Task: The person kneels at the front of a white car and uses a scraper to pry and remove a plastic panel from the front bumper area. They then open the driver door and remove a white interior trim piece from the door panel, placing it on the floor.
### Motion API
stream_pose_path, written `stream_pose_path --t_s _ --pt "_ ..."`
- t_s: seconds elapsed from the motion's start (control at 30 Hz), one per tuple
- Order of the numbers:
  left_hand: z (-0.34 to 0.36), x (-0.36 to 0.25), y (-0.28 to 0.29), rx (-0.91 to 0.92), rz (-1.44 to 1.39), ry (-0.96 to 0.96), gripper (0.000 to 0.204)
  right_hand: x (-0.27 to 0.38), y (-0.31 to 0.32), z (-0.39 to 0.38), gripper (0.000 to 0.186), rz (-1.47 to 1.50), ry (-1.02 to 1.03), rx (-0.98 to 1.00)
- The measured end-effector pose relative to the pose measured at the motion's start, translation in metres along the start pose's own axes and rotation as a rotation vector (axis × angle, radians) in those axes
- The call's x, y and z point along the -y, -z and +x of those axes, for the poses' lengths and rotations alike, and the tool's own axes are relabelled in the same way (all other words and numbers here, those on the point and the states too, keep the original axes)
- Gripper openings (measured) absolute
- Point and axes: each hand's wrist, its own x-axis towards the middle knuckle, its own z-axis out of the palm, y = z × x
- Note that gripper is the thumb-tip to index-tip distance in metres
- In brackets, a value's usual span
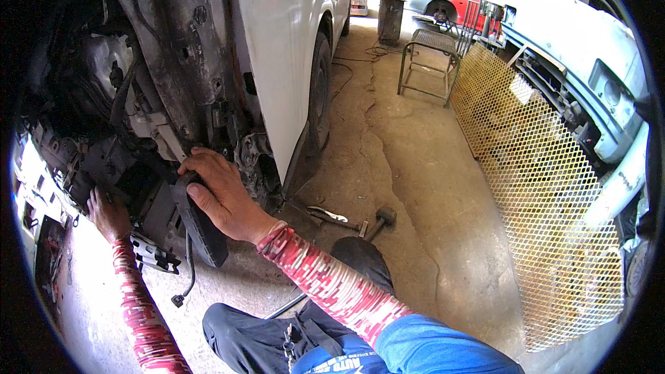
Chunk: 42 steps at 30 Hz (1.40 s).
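Observation:
My right hand (220, 195) is closed over the upper end of a long black plastic piece (201, 230) at the front of the stripped vehicle (187, 34). Its thumb lies on the near side, its fingers reach over the top. Lower and to the left, my left hand (109, 216) is closed against the edge of a black plastic housing (118, 163); some of its fingers are hidden. Below the housing sits a slotted metal bracket (154, 255). A black cable with a connector (179, 300) hangs between my hands.
A hammer (383, 219) and other hand tools lie on the concrete floor beside my knee. The vehicle's white side panel (270, 48) stands just beyond my right hand. At right, an expanded metal mesh sheet (533, 201) leans by another vehicle front (582, 34). A metal stool (431, 41) stands farther back.

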Motion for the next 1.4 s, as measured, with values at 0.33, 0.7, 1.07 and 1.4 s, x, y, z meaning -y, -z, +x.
stream_pose_path --t_s 0.33,0.7,1.07,1.4 --pt "0.002 -0.0064 0.0081 0.004 -0.024 -0.006 0.039 -0.0014 0.0 0.0006 0.047 0.001 0.023 -0.009" --pt "-0.0001 -0.0035 0.0028 0.006 0.011 0.008 0.042 -0.0016 0.0005 0.0002 0.048 0.009 0.026 -0.006" --pt "-0.0002 -0.0019 0.0031 0.056 0.011 0.036 0.044 -0.0001 0.0005 0.0001 0.05 0.016 0.011 -0.002" --pt "-0.0006 -0.0027 0.0042 0.095 0.029 0.052 0.044 -0.0023 -0.0006 -0.0003 0.051 0.012 0.009 -0.003"
